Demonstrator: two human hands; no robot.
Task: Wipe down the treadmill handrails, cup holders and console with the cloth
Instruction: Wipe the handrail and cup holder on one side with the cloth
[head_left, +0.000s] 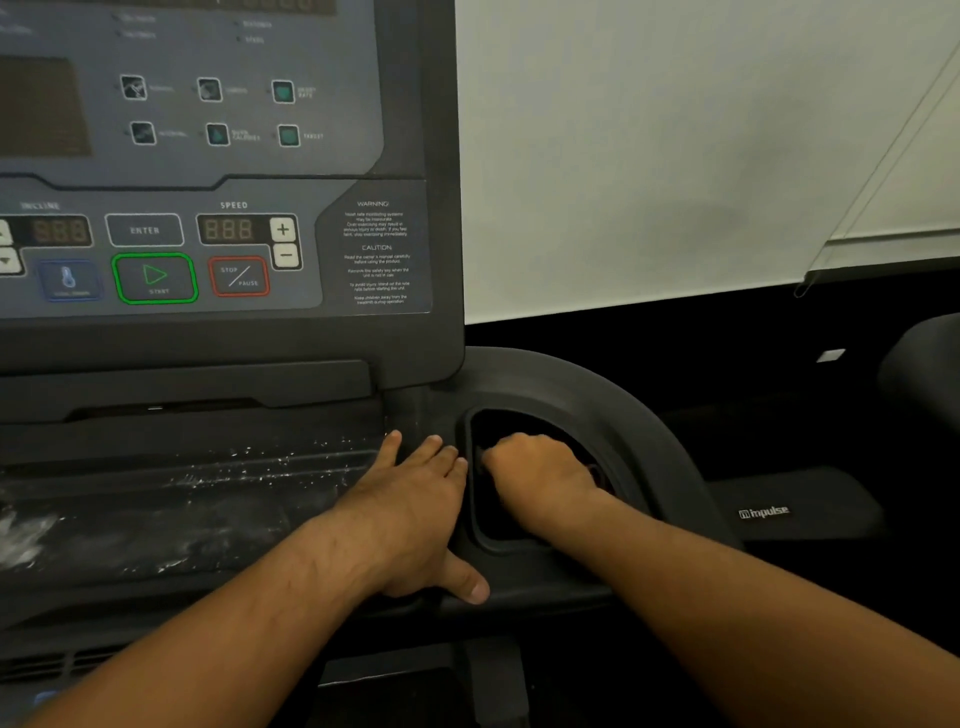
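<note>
Two hands down: my right fingers (506, 449) curl inside the cup holder (587, 415), round the cloth I judge, though it is hidden. My left fingers (436, 452) lie straight, flat on the tray (182, 493) beside it. Cup-holder step; next, sweep its walls, then that white-flecked tray and the console (208, 234).

Tight cup holder (511, 546) hems right hand (540, 473)

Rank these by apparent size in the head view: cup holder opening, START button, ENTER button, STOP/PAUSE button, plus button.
1. cup holder opening, even partly covered
2. START button
3. ENTER button and STOP/PAUSE button: too alike to rank
4. plus button
</note>
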